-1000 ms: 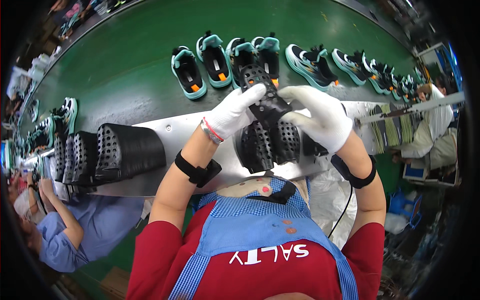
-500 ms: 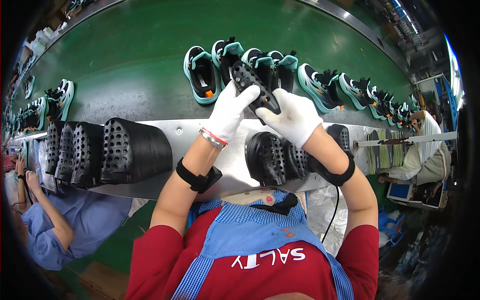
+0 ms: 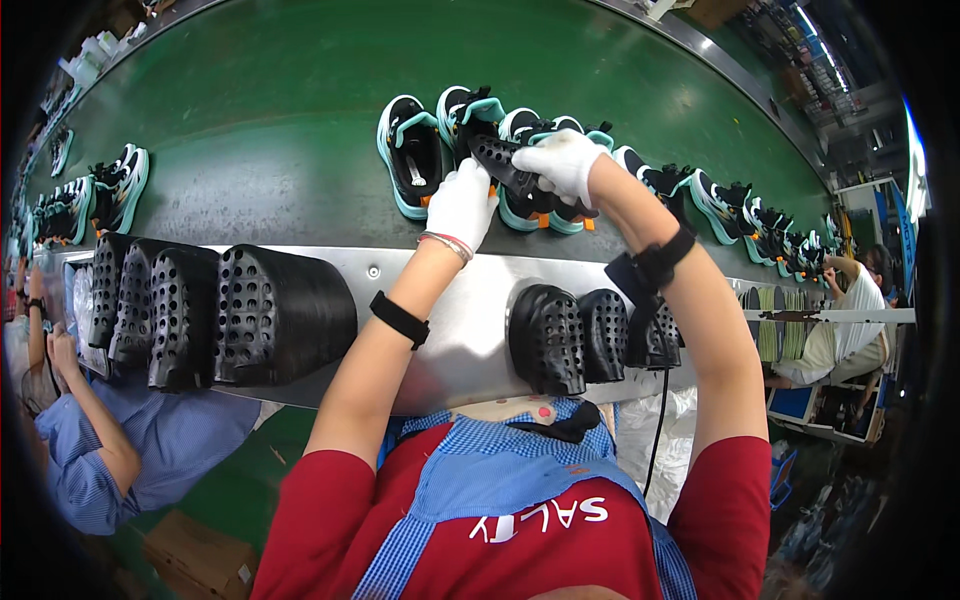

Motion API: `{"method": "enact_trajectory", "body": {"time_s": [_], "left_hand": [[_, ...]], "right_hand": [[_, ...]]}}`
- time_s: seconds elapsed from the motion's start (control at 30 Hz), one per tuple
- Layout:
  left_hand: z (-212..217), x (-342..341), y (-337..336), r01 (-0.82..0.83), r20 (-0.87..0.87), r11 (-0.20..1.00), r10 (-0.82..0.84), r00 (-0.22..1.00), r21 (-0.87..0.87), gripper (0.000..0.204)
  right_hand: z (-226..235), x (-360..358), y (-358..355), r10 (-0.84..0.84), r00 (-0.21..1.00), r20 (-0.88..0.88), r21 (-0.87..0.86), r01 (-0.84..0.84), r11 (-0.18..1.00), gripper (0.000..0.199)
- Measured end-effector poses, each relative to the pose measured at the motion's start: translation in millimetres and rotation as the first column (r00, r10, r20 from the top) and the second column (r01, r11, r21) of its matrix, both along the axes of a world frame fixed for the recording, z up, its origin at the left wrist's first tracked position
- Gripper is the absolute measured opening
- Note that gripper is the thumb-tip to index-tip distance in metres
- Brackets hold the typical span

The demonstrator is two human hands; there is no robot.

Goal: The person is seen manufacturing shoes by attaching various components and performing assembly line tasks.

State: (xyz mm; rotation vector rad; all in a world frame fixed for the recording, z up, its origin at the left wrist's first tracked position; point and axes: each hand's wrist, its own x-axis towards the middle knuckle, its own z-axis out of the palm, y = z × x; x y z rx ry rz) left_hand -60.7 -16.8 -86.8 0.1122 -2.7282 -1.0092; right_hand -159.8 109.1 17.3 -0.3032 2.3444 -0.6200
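Observation:
My right hand (image 3: 562,165), in a white glove, is closed on a black perforated shoe form (image 3: 495,155), tilted over the opening of a black and mint sneaker (image 3: 458,104). My left hand (image 3: 462,207), gloved too, is closed at that sneaker's heel; its fingertips are partly hidden. Left of it stands another sneaker (image 3: 412,165), its opening uncovered. More sneakers (image 3: 519,212) stand close under my right hand, partly covered by it.
Big black perforated forms (image 3: 290,315) stand on the metal ledge (image 3: 440,350) at left, smaller forms (image 3: 548,340) at right. More sneakers line the green belt (image 3: 280,110) on both sides. A co-worker in blue (image 3: 150,440) sits at left, another person (image 3: 850,320) at right.
My right hand has carried the shoe form forward to the sneaker's opening. My left hand has let go of the form and moved to the heel. The view has shifted slightly.

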Motion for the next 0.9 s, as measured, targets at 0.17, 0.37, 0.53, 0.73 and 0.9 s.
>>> {"method": "enact_trajectory", "body": {"time_s": [0.17,0.37,0.53,0.73,0.9], "left_hand": [[-10.5,1.2,-3.6,-0.001,-0.081,0.995,-0.007,0.997,-0.099,0.018],[-9.3,-1.5,-14.4,-0.016,-0.005,1.000,0.016,1.000,0.008,0.016],[3.4,-12.0,-27.4,0.091,0.295,0.991,-0.058,0.954,-0.100,0.021],[-8.9,-20.9,-34.8,0.158,0.329,0.968,-0.088,0.940,-0.193,0.024],[-21.1,-21.5,-28.2,0.019,0.258,0.967,0.049,0.965,-0.254,0.023]], "right_hand": [[4.1,-3.8,-49.2,0.273,0.911,-0.311,0.335,-0.164,0.928,0.039],[-26.9,12.6,-79.8,0.284,0.888,-0.361,0.334,-0.161,0.929,0.035],[-27.9,7.0,-83.1,0.447,0.853,-0.269,0.392,-0.328,0.860,0.028],[-30.8,4.4,-91.1,0.659,0.669,-0.345,0.514,-0.453,0.729,0.022],[-42.2,-4.8,-103.1,0.661,0.594,-0.459,0.540,-0.404,0.738,0.021]]}}
